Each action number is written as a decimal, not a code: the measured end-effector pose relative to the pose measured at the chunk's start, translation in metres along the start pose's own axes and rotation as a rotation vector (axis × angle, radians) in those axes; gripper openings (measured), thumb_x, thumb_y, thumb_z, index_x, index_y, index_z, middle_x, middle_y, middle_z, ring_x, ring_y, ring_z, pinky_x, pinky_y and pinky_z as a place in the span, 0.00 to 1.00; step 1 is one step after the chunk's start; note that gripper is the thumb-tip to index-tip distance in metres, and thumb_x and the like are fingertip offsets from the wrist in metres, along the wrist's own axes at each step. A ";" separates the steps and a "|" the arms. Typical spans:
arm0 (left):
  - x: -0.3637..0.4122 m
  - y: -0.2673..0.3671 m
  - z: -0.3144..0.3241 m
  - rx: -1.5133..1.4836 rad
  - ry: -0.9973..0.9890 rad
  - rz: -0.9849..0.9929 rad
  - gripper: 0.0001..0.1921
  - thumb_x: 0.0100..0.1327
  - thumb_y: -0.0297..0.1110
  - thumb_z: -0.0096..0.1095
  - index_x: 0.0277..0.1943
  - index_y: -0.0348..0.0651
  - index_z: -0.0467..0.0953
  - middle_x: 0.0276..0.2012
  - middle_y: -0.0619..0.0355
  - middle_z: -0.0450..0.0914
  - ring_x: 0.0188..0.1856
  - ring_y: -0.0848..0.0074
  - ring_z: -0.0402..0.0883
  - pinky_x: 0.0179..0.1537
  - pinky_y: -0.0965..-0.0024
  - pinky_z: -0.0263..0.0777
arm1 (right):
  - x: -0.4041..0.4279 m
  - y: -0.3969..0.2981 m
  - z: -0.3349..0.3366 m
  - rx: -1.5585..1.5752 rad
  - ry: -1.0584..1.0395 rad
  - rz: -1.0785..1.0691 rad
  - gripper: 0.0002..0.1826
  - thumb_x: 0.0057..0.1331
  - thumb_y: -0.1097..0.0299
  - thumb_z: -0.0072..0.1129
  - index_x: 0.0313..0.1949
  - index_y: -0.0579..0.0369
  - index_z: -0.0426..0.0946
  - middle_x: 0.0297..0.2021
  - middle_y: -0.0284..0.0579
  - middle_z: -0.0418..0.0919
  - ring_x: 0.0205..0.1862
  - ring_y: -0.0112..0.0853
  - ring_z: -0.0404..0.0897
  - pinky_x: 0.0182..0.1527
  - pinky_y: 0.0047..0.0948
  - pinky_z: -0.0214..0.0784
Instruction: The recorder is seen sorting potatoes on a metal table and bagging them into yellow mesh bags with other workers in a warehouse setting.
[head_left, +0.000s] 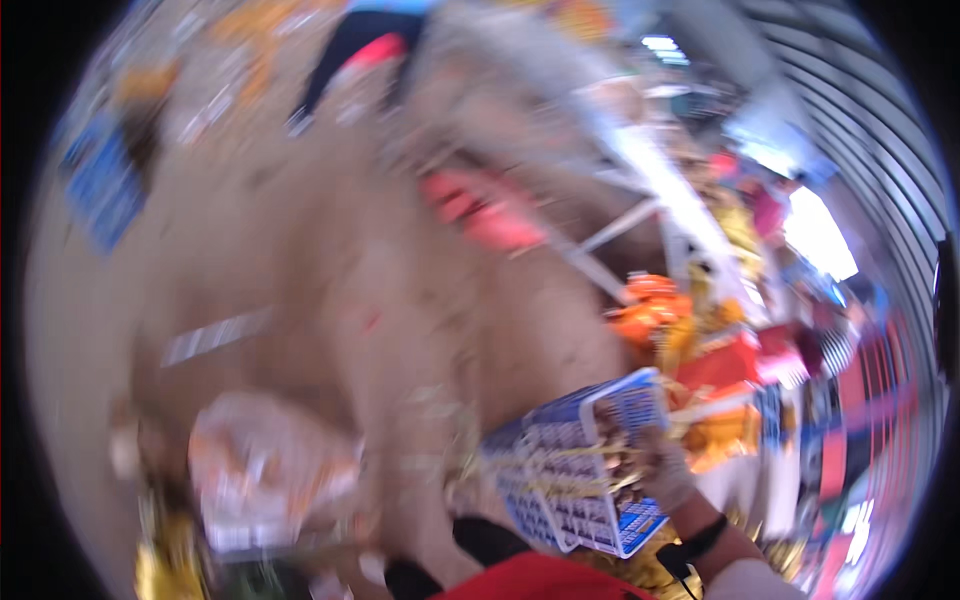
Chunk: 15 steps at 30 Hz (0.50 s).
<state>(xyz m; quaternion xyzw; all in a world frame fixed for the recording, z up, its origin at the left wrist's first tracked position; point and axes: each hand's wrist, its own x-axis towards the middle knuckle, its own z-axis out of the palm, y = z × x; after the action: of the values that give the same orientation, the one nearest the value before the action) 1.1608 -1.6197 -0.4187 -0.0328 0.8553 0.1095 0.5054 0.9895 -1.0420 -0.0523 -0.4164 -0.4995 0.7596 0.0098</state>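
Note:
A gloved hand, my right hand (664, 465), reaches in from the lower right with a dark band at the wrist. It is at the rim of a blue and white plastic basket (555, 457), tilted on its side, with brownish things inside. Blur hides whether the fingers grip the rim. Yellowish straps cross the basket's side. My left hand is out of view. Below the basket lie the red clothing (532, 577) on my body and my dark shoes (487, 540) on the brown floor.
A whitish bag (262, 465) with orange things stands lower left. A blue crate (105, 184) lies at the far left. Orange bags (651, 309) and a red thing (716, 364) are beside a long white table frame (660, 172). A person in dark trousers (360, 37) is at the top.

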 end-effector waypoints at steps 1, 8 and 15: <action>-0.009 0.016 -0.021 -0.045 -0.021 -0.038 0.33 0.55 0.50 0.61 0.61 0.42 0.65 0.49 0.40 0.76 0.53 0.52 0.74 0.51 0.57 0.70 | -0.007 -0.007 0.009 0.090 0.022 0.001 0.08 0.63 0.62 0.61 0.31 0.46 0.71 0.16 0.24 0.62 0.13 0.15 0.60 0.12 0.16 0.52; -0.046 0.184 -0.208 -0.172 0.243 0.276 0.31 0.56 0.49 0.61 0.59 0.42 0.66 0.49 0.41 0.76 0.52 0.53 0.74 0.51 0.57 0.70 | -0.070 -0.066 -0.075 0.274 0.042 -0.268 0.15 0.64 0.58 0.58 0.40 0.56 0.72 0.19 0.30 0.64 0.18 0.18 0.62 0.18 0.14 0.55; -0.102 0.287 -0.312 -0.255 0.413 0.620 0.28 0.57 0.48 0.60 0.57 0.43 0.67 0.48 0.42 0.77 0.51 0.54 0.74 0.51 0.58 0.70 | -0.102 -0.045 -0.115 0.524 0.246 -0.248 0.09 0.68 0.62 0.49 0.39 0.52 0.72 0.17 0.29 0.64 0.14 0.19 0.58 0.15 0.16 0.50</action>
<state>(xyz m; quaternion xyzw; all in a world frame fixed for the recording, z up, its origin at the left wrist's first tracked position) 0.8949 -1.4149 -0.1401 0.1433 0.8879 0.3536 0.2572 1.1120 -0.9773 0.0277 -0.4243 -0.3287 0.7996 0.2695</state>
